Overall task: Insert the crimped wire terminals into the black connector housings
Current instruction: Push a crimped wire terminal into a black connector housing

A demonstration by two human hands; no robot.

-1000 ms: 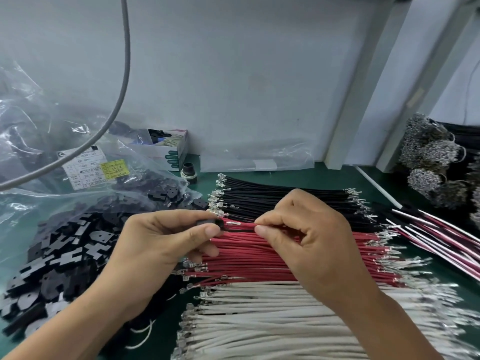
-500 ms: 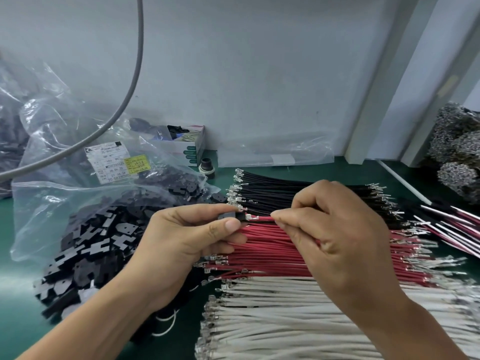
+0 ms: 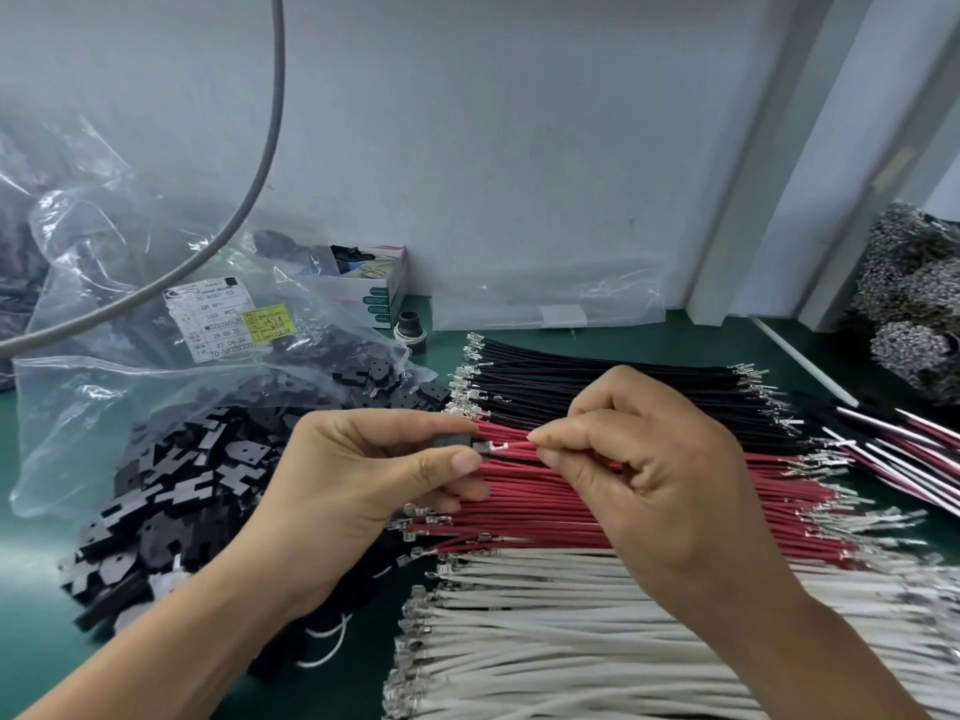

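Fingers of the left hand [image 3: 363, 475] pinch a black housing [image 3: 451, 440]; the right hand [image 3: 649, 470] pinches a red wire [image 3: 519, 446], its metal terminal [image 3: 496, 447] at the housing's mouth, between the two thumbs. Below lie white wires [image 3: 571, 641], then red wires [image 3: 545, 506], then black wires [image 3: 597, 381]. Left, a plastic bag [image 3: 104, 387] spills black housings [image 3: 171, 491].

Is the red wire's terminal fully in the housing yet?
Not yet: the terminal shows bare metal outside the black housing, between the hands.
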